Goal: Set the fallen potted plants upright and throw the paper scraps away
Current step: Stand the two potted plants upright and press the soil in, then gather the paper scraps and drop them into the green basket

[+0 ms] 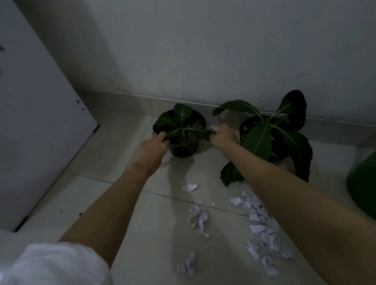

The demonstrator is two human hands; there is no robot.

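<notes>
While both bare arms reach forward over the tiled floor (144, 241), the left hand (154, 147) sits at the left rim of the smaller potted plant (183, 131), its fingers curled over the edge of the black pot and partly hidden under a leaf. That pot stands upright near the far edge of the floor, close to the skirting of the grey wall (221, 44). The right hand (222, 136) is at the pot's right side, fingers closed around the tip of a long leaf that sticks out over the rim; the hand is a little blurred, so how firmly it pinches I cannot tell.

Just to the right, the larger potted plant (268, 138) also stands upright against the same far edge, its broad dark leaves drooping down to the tiles and spreading behind the right forearm.

Nearer to the person, the paper scraps (259, 221) lie scattered on the floor: one long loose trail under the right forearm, a crumpled cluster beside it toward the middle, a single piece closer to the small pot, and another small heap near the near edge.

At the right edge of the floor part of a green container (370, 188) shows, cut off by the view. A white cabinet panel (31, 127) stands along the left edge, and a white sleeve (52, 271) covers the left upper arm.
</notes>
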